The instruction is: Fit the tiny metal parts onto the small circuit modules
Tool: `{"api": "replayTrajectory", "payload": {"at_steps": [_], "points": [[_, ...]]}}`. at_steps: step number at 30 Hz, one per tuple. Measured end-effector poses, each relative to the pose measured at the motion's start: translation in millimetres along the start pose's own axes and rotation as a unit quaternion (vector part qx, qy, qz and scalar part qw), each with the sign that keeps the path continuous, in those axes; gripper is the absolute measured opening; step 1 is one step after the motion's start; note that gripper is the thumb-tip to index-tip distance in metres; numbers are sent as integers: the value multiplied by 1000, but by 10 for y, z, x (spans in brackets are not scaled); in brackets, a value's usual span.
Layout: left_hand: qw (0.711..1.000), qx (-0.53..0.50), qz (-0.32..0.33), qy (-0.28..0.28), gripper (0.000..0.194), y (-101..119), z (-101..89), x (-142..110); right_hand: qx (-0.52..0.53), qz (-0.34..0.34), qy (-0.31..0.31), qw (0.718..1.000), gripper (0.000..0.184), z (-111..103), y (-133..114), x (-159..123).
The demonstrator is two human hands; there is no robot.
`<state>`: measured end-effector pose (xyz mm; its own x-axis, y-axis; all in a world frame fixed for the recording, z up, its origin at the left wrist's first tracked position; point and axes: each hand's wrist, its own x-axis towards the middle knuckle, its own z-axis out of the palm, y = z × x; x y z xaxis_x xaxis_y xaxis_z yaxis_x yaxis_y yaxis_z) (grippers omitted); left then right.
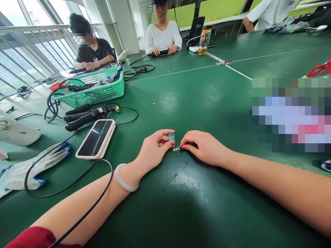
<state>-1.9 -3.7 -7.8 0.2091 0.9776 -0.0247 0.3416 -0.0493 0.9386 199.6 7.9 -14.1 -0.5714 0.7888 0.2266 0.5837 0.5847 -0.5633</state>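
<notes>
My left hand pinches a small blue-grey plastic part with clips or slots on its face, holding it upright between thumb and fingers just above the green table. Close beside it on the right, my right hand has thumb and forefinger closed on one end of a tiny silvery metal piece. The metal piece lies just below the plastic part, and a small gap seems to separate the two. Their exact kind is too small to make out.
A pink-cased phone, a gloves pair and a black corded tool lie to the left. Behind them stands a green basket. A black cable crosses over my left forearm. Two people sit across the table, near a bottle.
</notes>
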Motion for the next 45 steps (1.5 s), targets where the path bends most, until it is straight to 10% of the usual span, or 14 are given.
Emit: {"api": "replayTrajectory", "payload": {"at_steps": [18, 38, 45], "points": [[931, 303, 202, 15, 31, 55, 16, -108, 165, 63, 64, 982, 5, 21, -98, -16], [931, 278, 236, -1, 27, 59, 11, -113, 150, 57, 68, 985, 8, 12, -131, -39], [968, 199, 152, 2, 27, 73, 21, -89, 127, 46, 62, 989, 19, 18, -121, -33]]}}
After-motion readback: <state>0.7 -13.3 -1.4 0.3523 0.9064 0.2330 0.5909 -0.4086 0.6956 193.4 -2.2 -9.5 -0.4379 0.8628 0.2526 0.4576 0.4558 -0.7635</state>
